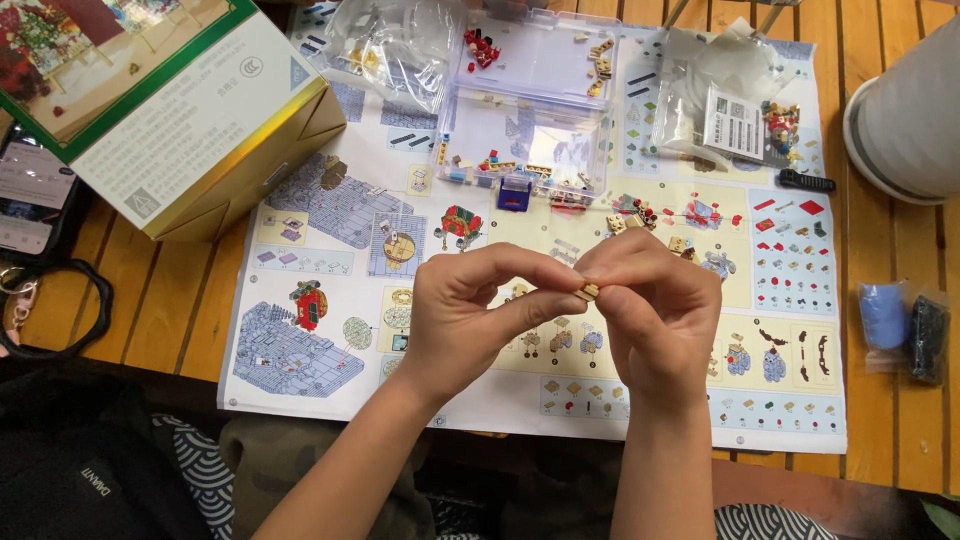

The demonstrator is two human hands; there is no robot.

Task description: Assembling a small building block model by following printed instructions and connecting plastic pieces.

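Both hands meet over the middle of a large building-brick instruction sheet [330,250]. My left hand [470,315] and my right hand [655,310] pinch one tiny tan brick piece [589,291] between thumbs and fingertips. Just beyond the hands, a few small tan and red loose pieces [640,215] lie on the sheet. A clear plastic sorting box [530,100] with small coloured pieces stands at the sheet's far edge, with a small blue part [515,192] in front of it.
A green, white and gold cardboard box [180,110] sits at the far left, next to a phone [30,195]. Clear plastic bags [395,45] and a bagged leaflet [735,120] lie at the back. A white cylinder [905,120] stands at right; a blue and a black bagged item [905,320] lie on the wooden table.
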